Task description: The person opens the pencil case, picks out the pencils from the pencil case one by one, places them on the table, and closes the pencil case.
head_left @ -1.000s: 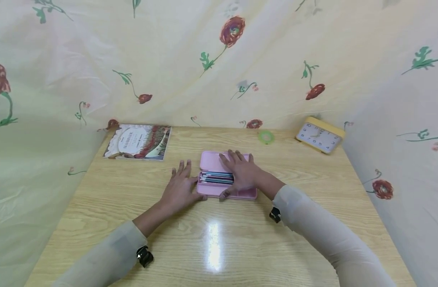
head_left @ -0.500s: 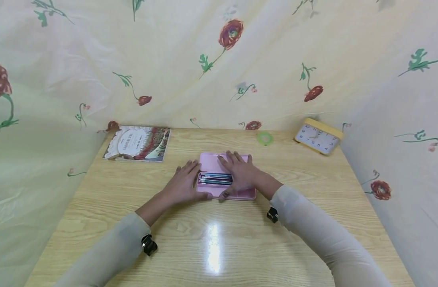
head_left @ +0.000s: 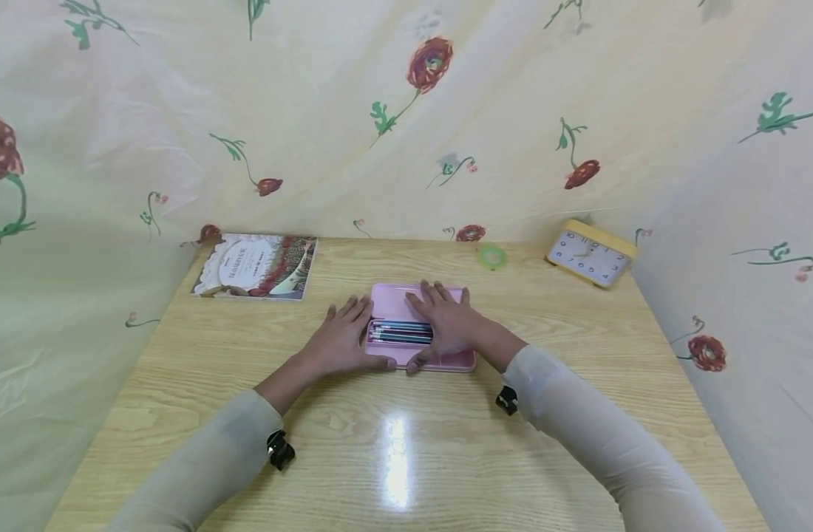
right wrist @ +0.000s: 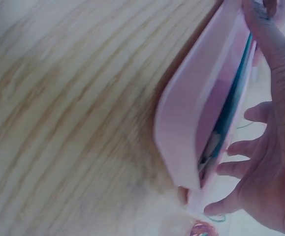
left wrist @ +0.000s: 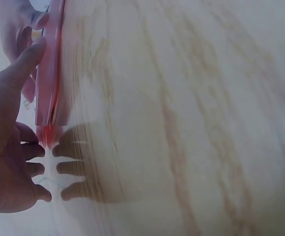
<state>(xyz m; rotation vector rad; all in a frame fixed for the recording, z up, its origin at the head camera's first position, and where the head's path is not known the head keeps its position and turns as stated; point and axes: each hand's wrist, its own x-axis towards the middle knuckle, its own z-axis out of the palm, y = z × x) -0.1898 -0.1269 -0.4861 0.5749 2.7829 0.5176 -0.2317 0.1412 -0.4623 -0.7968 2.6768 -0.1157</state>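
An unfolded pink pencil case (head_left: 383,355) lies on the table, its lid (head_left: 385,299) back toward the wall and several dark and teal pencils (head_left: 400,332) in its tray. Around its left end is my left hand (head_left: 340,346), fingers extended, thumb at the near edge. My right hand (head_left: 451,325) spreads across the right half, fingertips on the lid and thumb by the near edge, covering part of the pencils. The left wrist view has the left hand (left wrist: 7,162) beside the case (left wrist: 47,78). In the right wrist view, the right hand's fingers (right wrist: 240,147) are extended along the case (right wrist: 181,123).
At the back left lies a booklet (head_left: 253,266). A green ring (head_left: 491,257) sits near the back edge, and a yellow-framed clock (head_left: 589,255) stands at the back right. Flowered cloth (head_left: 333,125) hangs behind and at the sides of the wooden table (head_left: 327,458).
My left hand has moved right, closer around the case's left end, its thumb farther along the near edge. The right hand and the case look nearly the same.
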